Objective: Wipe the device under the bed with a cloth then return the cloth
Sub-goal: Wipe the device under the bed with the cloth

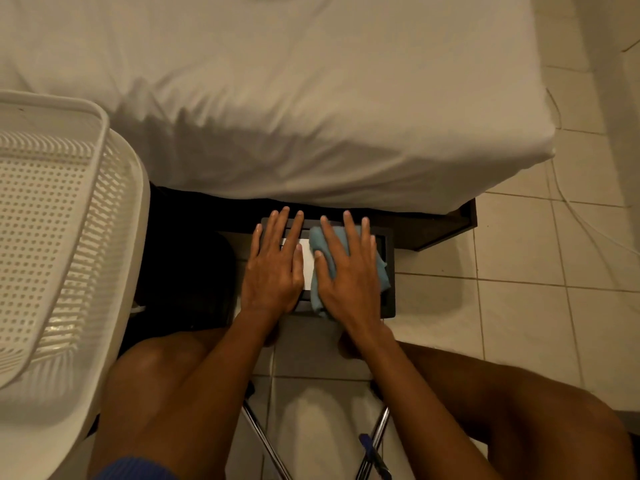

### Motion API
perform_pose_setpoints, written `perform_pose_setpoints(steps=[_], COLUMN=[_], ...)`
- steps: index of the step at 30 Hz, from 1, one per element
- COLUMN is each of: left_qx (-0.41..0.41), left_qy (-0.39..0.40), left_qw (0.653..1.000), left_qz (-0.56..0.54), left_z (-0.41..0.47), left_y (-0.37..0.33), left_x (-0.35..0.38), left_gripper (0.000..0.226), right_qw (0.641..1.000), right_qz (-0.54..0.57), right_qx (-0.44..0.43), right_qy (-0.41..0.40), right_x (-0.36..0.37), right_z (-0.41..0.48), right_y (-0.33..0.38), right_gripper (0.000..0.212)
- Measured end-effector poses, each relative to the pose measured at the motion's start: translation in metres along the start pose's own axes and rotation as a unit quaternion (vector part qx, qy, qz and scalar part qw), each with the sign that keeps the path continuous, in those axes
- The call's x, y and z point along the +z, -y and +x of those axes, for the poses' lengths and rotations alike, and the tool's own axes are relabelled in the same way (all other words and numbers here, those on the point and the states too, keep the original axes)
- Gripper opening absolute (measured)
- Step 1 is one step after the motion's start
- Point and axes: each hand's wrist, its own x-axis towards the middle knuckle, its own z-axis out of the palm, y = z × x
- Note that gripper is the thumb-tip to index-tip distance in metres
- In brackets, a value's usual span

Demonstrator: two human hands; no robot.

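Note:
A flat dark device with a pale panel lies on the tiled floor at the bed's lower edge, partly pulled out from under it. A light blue cloth is spread on its right half. My right hand lies flat on the cloth with fingers spread, pressing it onto the device. My left hand rests flat on the left half of the device, fingers apart, holding nothing. Both hands hide most of the device's top.
The bed with a white sheet fills the upper view. A white perforated plastic basket stands at the left. My bare knees and chrome stool legs are below. Pale floor tiles and a thin cable run at the right.

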Motion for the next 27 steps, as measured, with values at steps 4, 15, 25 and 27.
perform_pose_setpoints(steps=[4,15,25,27], left_qx=[-0.002,-0.005,-0.003,-0.001], left_qy=[-0.002,0.001,0.004,0.004], left_qw=[1.000,1.000,1.000,1.000], left_qz=[0.000,0.003,0.008,0.007], left_z=[0.001,-0.001,0.000,0.000], left_y=[0.000,-0.002,-0.001,-0.001], left_x=[-0.001,-0.002,0.000,0.000], left_gripper=[0.055,0.055,0.056,0.056], right_qw=[1.000,0.992,0.994,0.998], right_qz=[-0.028,0.055,0.009,-0.011], right_qx=[-0.001,0.112,0.101,0.057], right_qy=[-0.007,-0.025,-0.040,-0.018], right_x=[-0.009,-0.020,-0.004,-0.001], right_z=[0.029,-0.005,-0.066,-0.060], right_y=[-0.016,-0.044,-0.029,-0.019], right_gripper=[0.056,0.056,0.055,0.054])
